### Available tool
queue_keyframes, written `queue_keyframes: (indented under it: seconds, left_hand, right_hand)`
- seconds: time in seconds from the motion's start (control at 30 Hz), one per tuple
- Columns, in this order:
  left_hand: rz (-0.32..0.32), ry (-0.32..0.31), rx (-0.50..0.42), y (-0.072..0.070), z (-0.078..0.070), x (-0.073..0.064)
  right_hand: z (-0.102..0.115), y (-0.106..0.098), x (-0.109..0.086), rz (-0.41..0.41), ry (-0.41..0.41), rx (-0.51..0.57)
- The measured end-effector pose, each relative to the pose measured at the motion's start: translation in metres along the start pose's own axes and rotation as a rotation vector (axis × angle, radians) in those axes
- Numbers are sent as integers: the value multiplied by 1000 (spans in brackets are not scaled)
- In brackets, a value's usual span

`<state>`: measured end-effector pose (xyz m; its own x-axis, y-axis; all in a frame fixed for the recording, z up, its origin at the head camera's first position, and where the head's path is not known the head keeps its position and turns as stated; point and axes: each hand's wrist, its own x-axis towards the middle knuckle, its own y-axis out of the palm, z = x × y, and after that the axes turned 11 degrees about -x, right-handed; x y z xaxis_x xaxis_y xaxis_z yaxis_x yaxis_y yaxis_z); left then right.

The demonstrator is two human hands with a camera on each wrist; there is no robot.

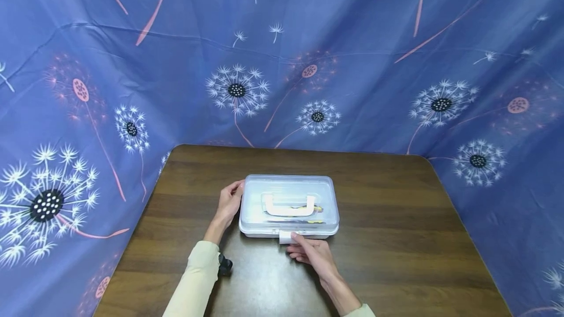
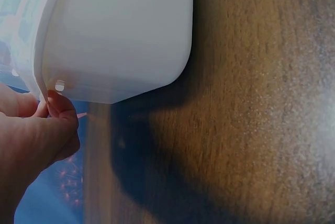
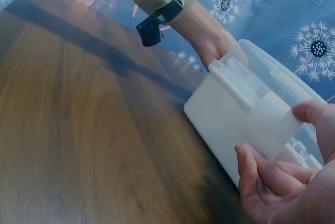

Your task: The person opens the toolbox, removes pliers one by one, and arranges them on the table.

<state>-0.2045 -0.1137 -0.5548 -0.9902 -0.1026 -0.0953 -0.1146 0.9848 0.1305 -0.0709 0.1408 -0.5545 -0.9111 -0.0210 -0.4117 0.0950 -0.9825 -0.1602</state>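
A clear-lidded plastic storage box (image 1: 286, 185) with a white base sits on the wooden table, its lid down. The white carry handle (image 1: 291, 211) lies folded on the lid. Yellow-and-black items (image 1: 315, 221) show blurrily through the plastic. At the box's left side, my left hand (image 1: 228, 205) pinches the rim (image 2: 41, 51) between thumb and curled fingers. My right hand (image 1: 316, 256) is at the front, pinching the white latch (image 3: 272, 124), which sticks out from the front edge. Its thumb lies on top of the latch, with the other fingers below.
The brown wooden table (image 1: 396, 238) extends around the box on all sides. Behind it and along both sides hangs a blue cloth (image 1: 273, 13) printed with dandelions. A black wrist-worn device (image 1: 225, 264) is on the left forearm, close over the table.
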Motion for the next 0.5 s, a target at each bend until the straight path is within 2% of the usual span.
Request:
queue_keyframes:
  seconds: [0.2, 0.27, 0.4, 0.5]
  left_hand:
    - [2, -7, 4, 0, -1, -1]
    - [-1, -2, 3, -1, 4, 1]
    - [-5, 3, 13, -2, 4, 2]
    - [-6, 1, 17, -3, 5, 3]
  right_hand:
    - [-6, -8, -3, 95, -110, -20]
    - [-10, -12, -2, 141, -147, -34]
    - [-20, -19, 2, 232, -216, -44]
    - [-27, -21, 8, 262, -276, -64]
